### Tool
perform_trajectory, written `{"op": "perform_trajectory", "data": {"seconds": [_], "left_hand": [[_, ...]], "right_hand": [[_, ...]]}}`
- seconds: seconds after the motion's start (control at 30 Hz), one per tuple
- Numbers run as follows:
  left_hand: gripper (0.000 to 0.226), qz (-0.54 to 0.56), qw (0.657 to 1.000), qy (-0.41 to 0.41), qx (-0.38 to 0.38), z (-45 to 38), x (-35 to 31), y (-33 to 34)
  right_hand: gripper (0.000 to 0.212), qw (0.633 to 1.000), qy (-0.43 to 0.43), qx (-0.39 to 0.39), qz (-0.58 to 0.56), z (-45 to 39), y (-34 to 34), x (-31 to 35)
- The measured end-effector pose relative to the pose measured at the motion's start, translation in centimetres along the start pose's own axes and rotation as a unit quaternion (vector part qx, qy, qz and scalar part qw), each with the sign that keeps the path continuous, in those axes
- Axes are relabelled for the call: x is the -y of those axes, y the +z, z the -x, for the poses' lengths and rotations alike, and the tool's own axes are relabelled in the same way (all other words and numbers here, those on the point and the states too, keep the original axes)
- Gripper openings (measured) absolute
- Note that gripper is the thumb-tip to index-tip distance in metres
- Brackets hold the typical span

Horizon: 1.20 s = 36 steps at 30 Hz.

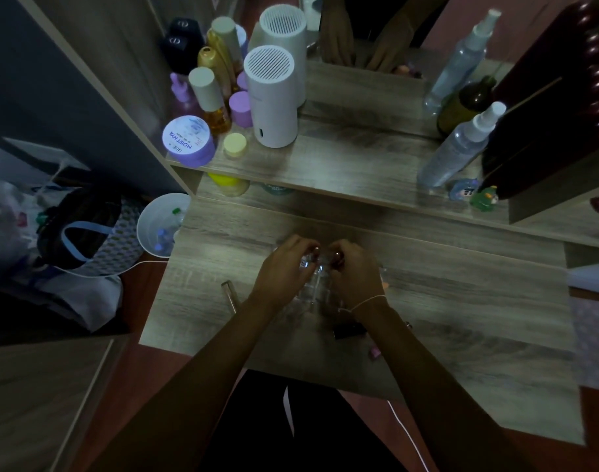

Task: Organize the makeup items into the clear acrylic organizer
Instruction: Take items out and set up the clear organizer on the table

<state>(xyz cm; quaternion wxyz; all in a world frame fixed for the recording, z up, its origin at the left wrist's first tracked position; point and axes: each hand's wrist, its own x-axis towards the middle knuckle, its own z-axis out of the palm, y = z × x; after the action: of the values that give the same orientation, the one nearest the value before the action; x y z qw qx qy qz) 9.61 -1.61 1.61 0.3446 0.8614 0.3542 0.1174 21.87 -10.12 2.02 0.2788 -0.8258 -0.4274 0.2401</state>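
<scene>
Both hands meet over the clear organizer (313,284) at worktop (461,301) centre. Left hand (281,270) and right hand (354,272) fingers each pinch a small item; identity unclear.

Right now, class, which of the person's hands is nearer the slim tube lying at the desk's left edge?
Left. The left hand is over the clear organizer, just right of the tube. The right hand sits farther right, beyond the left hand.
</scene>
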Motion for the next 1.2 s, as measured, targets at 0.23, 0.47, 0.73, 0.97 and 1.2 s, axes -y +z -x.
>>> {"op": "perform_trajectory", "data": {"seconds": [0.23, 0.47, 0.73, 0.97, 1.2], "left_hand": [[0.032, 0.001, 1.0, 0.003, -0.009, 0.2, 0.5, 0.3], [0.038, 0.02, 0.999, -0.001, -0.028, 1.0, 0.9, 0.0], [0.052, 0.03, 0.999, -0.024, -0.036, 3.2, 2.4, -2.0], [0.034, 0.023, 0.993, -0.052, -0.099, 5.2, 4.5, -4.2], [0.043, -0.049, 0.955, -0.279, -0.088, 7.7, 8.2, -4.1]], "right_hand": [[0.019, 1.0, -0.017, -0.007, 0.004, 0.2, 0.0, -0.1], [0.022, 0.999, -0.036, -0.022, 0.0, 0.8, -0.7, 0.1], [0.04, 0.996, -0.027, -0.087, 0.01, 2.6, -3.9, -0.7], [0.031, 0.982, 0.059, -0.177, 0.0, 5.5, -5.5, -3.4], [0.031, 0.939, 0.285, -0.186, -0.043, 10.9, -2.1, -8.4]]}}
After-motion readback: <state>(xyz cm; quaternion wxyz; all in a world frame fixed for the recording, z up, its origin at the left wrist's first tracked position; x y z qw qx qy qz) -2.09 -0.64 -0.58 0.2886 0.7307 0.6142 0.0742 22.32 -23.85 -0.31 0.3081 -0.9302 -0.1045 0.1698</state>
